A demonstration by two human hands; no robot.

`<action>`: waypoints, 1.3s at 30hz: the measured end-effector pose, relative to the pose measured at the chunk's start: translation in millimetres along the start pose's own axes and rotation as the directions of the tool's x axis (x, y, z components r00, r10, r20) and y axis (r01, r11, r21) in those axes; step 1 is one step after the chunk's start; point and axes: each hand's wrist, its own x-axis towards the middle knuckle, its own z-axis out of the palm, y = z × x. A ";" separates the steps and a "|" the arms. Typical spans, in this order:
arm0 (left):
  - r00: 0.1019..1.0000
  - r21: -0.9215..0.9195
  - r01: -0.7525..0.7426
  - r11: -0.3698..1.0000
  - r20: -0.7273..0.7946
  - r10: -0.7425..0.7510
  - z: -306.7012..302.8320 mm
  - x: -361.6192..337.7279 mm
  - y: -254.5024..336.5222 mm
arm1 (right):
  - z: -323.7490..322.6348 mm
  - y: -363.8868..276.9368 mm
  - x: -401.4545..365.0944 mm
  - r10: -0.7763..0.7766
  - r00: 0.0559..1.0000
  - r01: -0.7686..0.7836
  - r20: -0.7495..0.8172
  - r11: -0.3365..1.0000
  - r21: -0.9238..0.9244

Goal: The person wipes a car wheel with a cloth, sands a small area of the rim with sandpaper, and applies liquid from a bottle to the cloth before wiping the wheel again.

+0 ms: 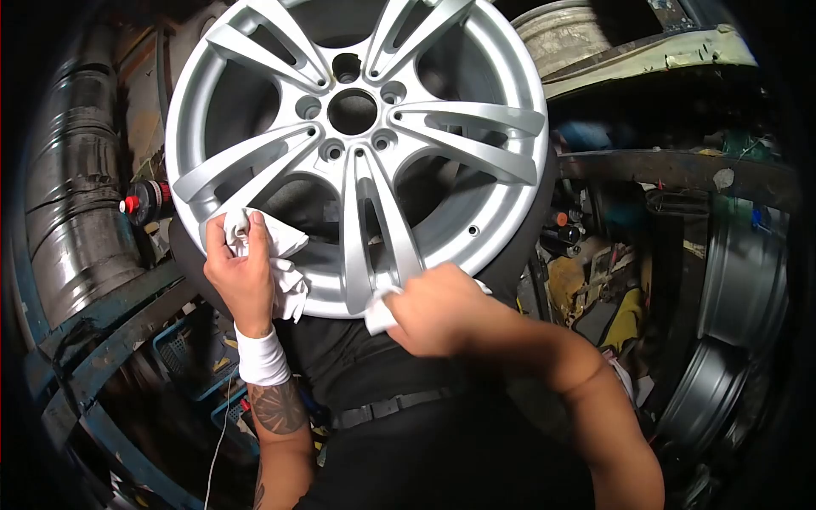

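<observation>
A silver alloy wheel rim (382, 217) with paired spokes faces up in front of me, its near edge close to my lap. At the rim's lower left, my left hand (242, 268) is closed on a bunched white cloth (285, 240), whose loose folds hang over the rim edge. My right hand (442, 310) is at the near edge, by the bottom spoke, its fingers curled around another piece of white cloth (384, 313). That hand is slightly blurred, and its fingertips are hidden.
Stacked metallic wheel barrels (81, 204) stand at the left, beside a dark bottle with a red cap (146, 202). More rims (739, 280) lean at the right. A blue metal frame (93, 327) and a blue plastic basket (191, 361) are at lower left.
</observation>
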 end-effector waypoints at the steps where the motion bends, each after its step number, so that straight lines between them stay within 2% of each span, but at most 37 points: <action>1: 1.000 0.006 -0.019 1.000 -0.008 0.019 1.8 -0.2 0.3 | 3.5 4.3 6.5 0.013 0.998 -0.012 -0.062 1.000 0.019; 3: 0.998 0.017 -0.065 0.998 -0.021 0.066 7.8 3.6 4.1 | 4.7 1.1 -2.6 0.018 0.998 -0.017 -0.060 0.999 0.028; 6: 1.000 0.047 -0.009 0.999 0.009 0.009 3.3 -1.1 8.9 | -4.7 -2.5 -14.0 0.031 0.999 -0.031 0.035 1.000 -0.003; 10: 0.997 0.148 -0.056 0.987 0.068 0.047 6.4 5.5 5.5 | 5.1 -7.3 -11.7 -0.002 1.000 0.003 0.019 0.997 -0.072; 13: 0.998 0.078 -0.017 0.997 0.066 0.011 5.4 0.8 10.0 | 6.2 -1.5 -16.2 -0.124 0.970 0.126 -0.211 0.992 -0.002; 14: 0.998 0.044 -0.005 0.999 0.071 0.002 6.4 0.5 9.9 | 8.9 0.1 -1.7 -0.024 0.987 0.024 -0.160 1.000 -0.002; 17: 0.994 0.170 -0.045 0.984 0.108 0.027 8.4 5.2 10.1 | 13.2 -5.2 -13.9 -0.103 0.982 0.093 -0.161 0.994 -0.065; 21: 0.995 0.110 -0.011 0.994 0.101 -0.001 7.6 2.6 13.8 | 8.4 6.6 5.6 -0.036 0.992 0.041 -0.125 0.998 0.038; 22: 0.993 0.126 -0.085 0.988 0.090 0.073 10.3 4.9 11.1 | 14.1 1.8 5.2 -0.013 0.998 0.013 -0.064 1.000 0.002; 25: 0.990 0.152 -0.057 0.987 0.138 0.036 9.5 5.3 9.9 | -1.6 -15.9 -16.6 -0.060 0.998 0.060 0.015 0.997 -0.045; 27: 0.990 0.141 -0.021 0.990 0.143 0.001 8.1 3.0 12.3 | -3.7 -4.0 0.3 0.036 0.999 -0.036 -0.007 0.998 0.052; 28: 0.990 0.139 -0.025 0.990 0.140 0.006 9.4 3.4 10.9 | 0.2 0.8 4.6 0.013 0.999 -0.011 -0.044 1.000 0.029; 31: 0.990 0.160 -0.020 0.987 0.144 -0.003 6.1 4.0 11.0 | -3.5 -12.1 -17.0 -0.036 0.999 0.037 0.027 0.998 -0.043; 32: 0.990 0.151 -0.012 0.989 0.140 -0.009 4.9 3.3 12.4 | -6.6 -10.0 -19.0 -0.073 0.996 0.072 -0.055 0.997 -0.019; 34: 0.988 0.148 0.020 0.989 0.149 -0.042 6.2 5.1 15.0 | 8.9 -5.4 -12.0 -0.051 0.997 0.049 -0.063 0.998 -0.037; 36: 0.990 0.148 -0.041 0.988 0.137 0.020 10.6 6.9 13.1 | 11.5 -13.8 -18.0 -0.037 0.995 0.031 -0.096 0.997 -0.069; 37: 0.992 0.160 -0.056 0.985 0.123 0.037 10.0 6.6 11.5 | 4.2 -16.3 -23.1 -0.045 0.997 0.048 0.056 0.998 -0.051; 39: 0.993 0.135 -0.016 0.991 0.116 0.000 7.5 3.1 11.7 | -9.2 -8.9 -16.9 -0.023 0.999 0.028 -0.039 0.994 0.106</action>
